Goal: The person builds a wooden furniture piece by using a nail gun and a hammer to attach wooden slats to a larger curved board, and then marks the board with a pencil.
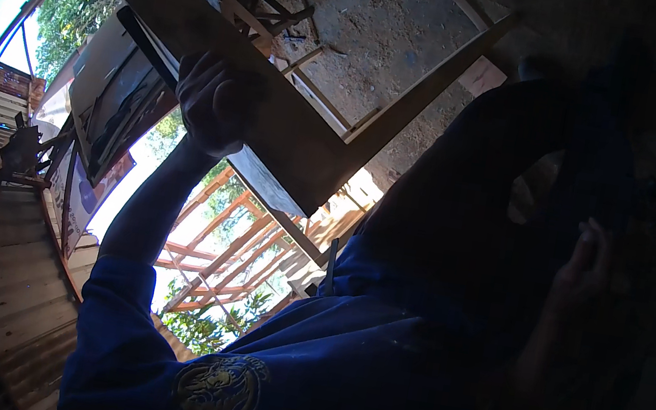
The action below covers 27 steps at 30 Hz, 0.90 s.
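The left hand (217,106) is curled closed over the near edge of a wooden frame (293,126), whose wide board slants through the upper middle of the view, while the right hand (585,263) sits in deep shadow, its hold impossible to tell. Beyond the frame spreads a debris-strewn floor (377,28), with sheet-clad walling (9,266) at the far left.
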Tool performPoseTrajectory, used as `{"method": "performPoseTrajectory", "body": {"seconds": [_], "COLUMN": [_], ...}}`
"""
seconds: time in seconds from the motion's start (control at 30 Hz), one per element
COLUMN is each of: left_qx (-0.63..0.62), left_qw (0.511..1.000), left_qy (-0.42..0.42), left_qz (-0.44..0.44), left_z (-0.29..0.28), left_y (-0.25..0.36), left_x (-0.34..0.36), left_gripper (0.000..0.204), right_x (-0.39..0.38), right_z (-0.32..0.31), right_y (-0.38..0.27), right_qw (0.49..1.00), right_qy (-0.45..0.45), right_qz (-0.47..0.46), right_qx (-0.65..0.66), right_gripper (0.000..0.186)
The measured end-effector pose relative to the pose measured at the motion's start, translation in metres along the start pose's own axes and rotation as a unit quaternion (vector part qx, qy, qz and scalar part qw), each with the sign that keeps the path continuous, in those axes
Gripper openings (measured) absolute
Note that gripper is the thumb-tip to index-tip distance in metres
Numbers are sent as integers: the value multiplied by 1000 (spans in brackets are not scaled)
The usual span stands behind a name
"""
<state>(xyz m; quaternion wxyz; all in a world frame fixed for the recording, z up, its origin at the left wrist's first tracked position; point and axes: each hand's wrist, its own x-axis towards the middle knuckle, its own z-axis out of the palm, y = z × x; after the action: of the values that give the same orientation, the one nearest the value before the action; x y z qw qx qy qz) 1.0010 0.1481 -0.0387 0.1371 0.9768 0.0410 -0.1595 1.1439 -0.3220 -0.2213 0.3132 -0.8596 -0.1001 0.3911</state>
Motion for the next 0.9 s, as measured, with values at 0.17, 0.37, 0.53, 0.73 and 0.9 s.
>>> {"method": "performPoseTrajectory", "body": {"seconds": [0.17,0.37,0.53,0.73,0.9], "left_qx": [1,-12,-34,-52,-90], "left_qw": [999,989,952,871,828], "left_qy": [38,109,244,411,389], "left_qz": [-36,-102,-183,-265,-395], "left_z": [-3,-4,-19,8,5], "left_y": [-4,-6,5,6,5], "left_x": [-1,-20,-50,-38,-43], "left_gripper": [9,8,22,47,51], "right_x": [6,3,-13,42,66], "right_z": [-1,23,28,-12,-14], "right_y": [9,-20,-71,-156,-294], "right_qw": [999,991,983,934,900], "right_qy": [-36,-61,-149,-208,-255], "right_qz": [10,18,-98,-257,-272], "right_qx": [-24,-121,-31,-135,-226], "right_gripper": [25,25,20,19,24]}}
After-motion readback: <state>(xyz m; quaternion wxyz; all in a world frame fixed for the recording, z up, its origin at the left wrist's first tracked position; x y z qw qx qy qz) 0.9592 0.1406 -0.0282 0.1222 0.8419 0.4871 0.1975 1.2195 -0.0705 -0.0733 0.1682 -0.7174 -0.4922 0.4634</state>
